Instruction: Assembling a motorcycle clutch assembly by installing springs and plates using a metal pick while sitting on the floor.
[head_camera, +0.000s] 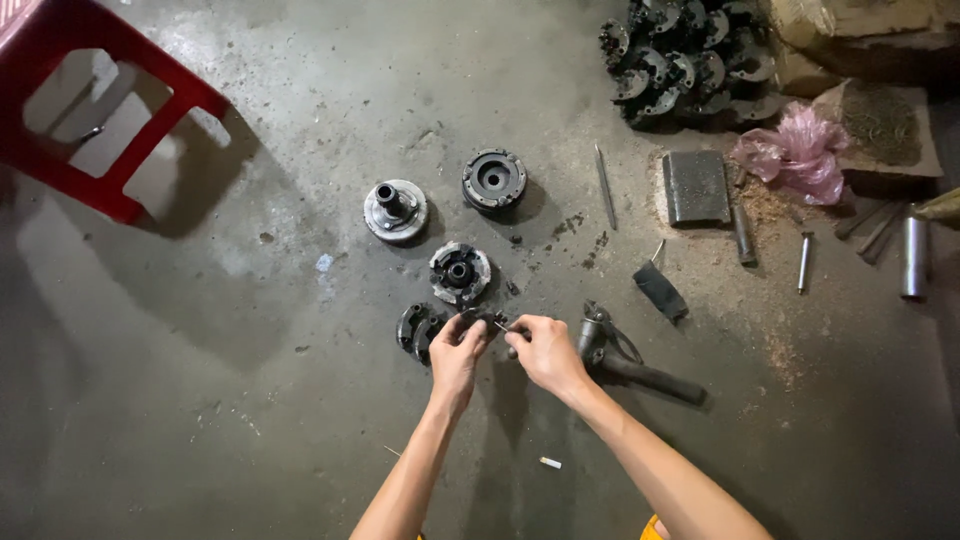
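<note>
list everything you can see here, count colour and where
round metal hub parts: three, grey and black, floor above the hands
curved dark part: one, black, floor beside the left hand
small dark part: one, held between both hands
hammer: one, dark, floor right of the right hand
pile of round parts: many, black, top right
flat block: one, grey, right
pink plastic bag: one, right
metal rods: several, grey, right
stool: one, red, top left
left hand: one
right hand: one
</note>
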